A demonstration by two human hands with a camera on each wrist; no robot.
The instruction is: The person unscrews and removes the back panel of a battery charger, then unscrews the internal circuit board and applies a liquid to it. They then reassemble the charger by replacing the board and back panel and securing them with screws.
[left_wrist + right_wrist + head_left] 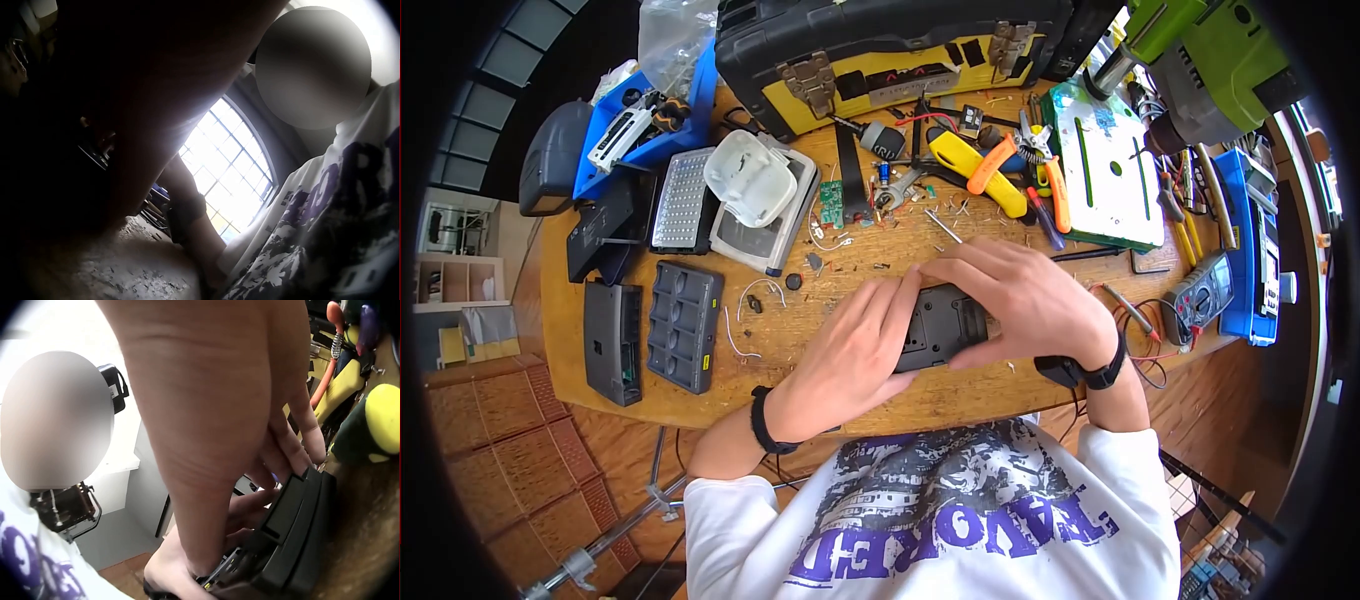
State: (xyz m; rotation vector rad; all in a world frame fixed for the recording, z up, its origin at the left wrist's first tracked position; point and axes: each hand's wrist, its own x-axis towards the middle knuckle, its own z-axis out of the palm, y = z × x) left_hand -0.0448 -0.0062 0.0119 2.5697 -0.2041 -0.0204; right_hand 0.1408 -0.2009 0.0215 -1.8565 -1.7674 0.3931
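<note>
A black plastic case (940,328) with small holes and recesses lies at the table's front, between both hands. The left hand (850,345) grips its left end, fingers along the far edge and thumb at the near side. Curved over the right end is the right hand (1035,305), its thumb at the near edge and fingers at the far edge. In the right wrist view the case's layered black side (300,531) shows beneath the right hand (212,425). The left wrist view is mostly dark, with a blurred hand (144,94) filling it.
Two grey-black housings, one a tray with compartments (683,325), lie at the left. Behind are a white container (750,180), orange-handled pliers (992,163), a yellow tool (978,172) and a toolbox (900,85). A multimeter (1200,295) lies right; a green drill press (1230,70) overhangs the back right.
</note>
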